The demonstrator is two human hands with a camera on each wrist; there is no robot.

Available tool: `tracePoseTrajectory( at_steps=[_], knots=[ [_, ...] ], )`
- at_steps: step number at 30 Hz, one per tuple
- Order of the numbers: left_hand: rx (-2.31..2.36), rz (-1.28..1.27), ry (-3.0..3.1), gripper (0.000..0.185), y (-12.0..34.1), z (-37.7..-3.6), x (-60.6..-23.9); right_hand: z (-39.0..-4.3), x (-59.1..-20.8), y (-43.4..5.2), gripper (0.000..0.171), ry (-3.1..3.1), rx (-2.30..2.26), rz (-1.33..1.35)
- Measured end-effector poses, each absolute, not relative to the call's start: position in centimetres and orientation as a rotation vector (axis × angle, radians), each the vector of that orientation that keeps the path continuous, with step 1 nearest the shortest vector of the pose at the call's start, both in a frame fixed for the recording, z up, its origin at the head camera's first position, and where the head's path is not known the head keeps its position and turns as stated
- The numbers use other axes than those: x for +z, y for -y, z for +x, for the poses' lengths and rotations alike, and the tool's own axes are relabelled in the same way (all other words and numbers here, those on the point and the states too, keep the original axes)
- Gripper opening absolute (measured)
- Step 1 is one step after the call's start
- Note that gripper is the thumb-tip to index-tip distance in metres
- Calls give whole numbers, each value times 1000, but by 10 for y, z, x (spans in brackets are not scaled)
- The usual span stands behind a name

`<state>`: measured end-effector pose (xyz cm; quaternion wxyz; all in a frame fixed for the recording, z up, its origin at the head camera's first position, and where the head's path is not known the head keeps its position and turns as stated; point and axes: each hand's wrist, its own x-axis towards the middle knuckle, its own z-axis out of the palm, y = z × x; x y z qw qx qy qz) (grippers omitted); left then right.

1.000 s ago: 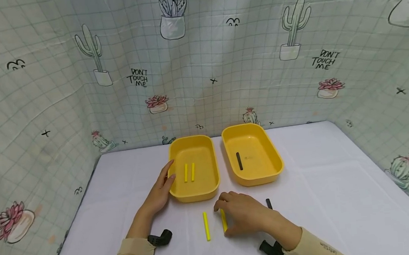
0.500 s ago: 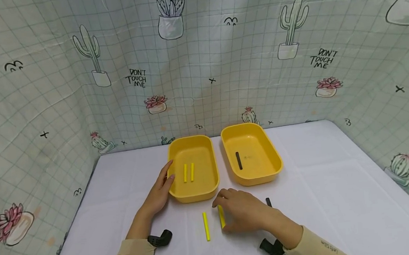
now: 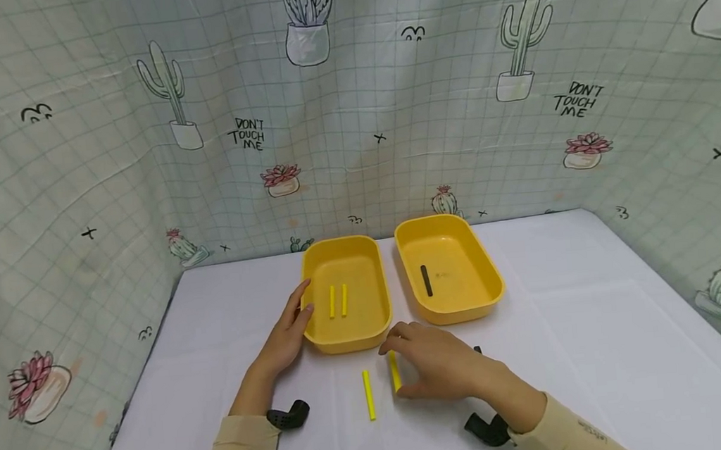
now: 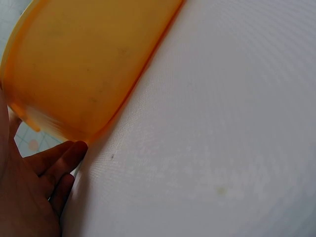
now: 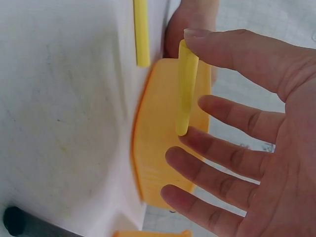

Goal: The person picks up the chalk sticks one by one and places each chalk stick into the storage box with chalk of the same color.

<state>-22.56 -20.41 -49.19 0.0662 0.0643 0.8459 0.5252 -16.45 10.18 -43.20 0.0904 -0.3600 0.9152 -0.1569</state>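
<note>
Now lifted clear of the white tabletop (image 3: 571,321), a short yellow stick (image 5: 186,89) was pinched end to end between the thumb and a finger of the right hand (image 3: 438,368), as the right wrist view showed, with the other fingers (image 5: 217,155) spread loose below it. Half a second earlier the same stick lay flat under that hand; in the head view it (image 3: 394,370) now sat just in front of the left yellow tray (image 3: 350,339), suggesting the pick-up was made and the carry could begin. A second yellow stick (image 3: 369,394) remained on the tabletop just beside it, to the left.

The left hand (image 3: 289,333) kept its place against the near left side of the left yellow tray, fingers (image 4: 57,160) straight and relaxed, touching the tray wall and gripping nothing. Inside that tray lay two yellow sticks (image 3: 337,301) side by side; the right yellow tray (image 3: 469,308) held one black stick (image 3: 426,280). Another black stick (image 3: 477,350) peeped from behind the right hand, mostly hidden.

Against the earlier frames, trays and their contents had not shifted; only the right hand had edged toward the trays, and the camera had tilted slightly.
</note>
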Motion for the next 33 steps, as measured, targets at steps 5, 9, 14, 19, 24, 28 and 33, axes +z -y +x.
tracePoseTrajectory(
  at_steps=[5,9,14,19,24,28,33],
  knots=[
    [1579,198,-2550,56,205,-227,-494,-165,-427,-104,57,-2733,-497,-1086],
    [1562,190,-2568,56,204,-228,-496,-166,-420,-105,58,-2732,-518,-1104],
    [1555,177,-2578,56,203,-228,-497,-172,-411,-104,58,-2747,-510,-1126],
    [1544,179,-2585,55,205,-228,-497,-180,-404,-101,59,-2742,-504,-1114],
    [1550,189,-2579,55,206,-229,-496,-188,-398,-97,59,-2767,-496,-1124],
    [1556,194,-2575,55,205,-229,-496,-196,-395,-94,59,-2784,-502,-1110],
    [1551,185,-2574,55,204,-228,-495,-208,-394,-92,59,-2812,-525,-1134]
  ],
)
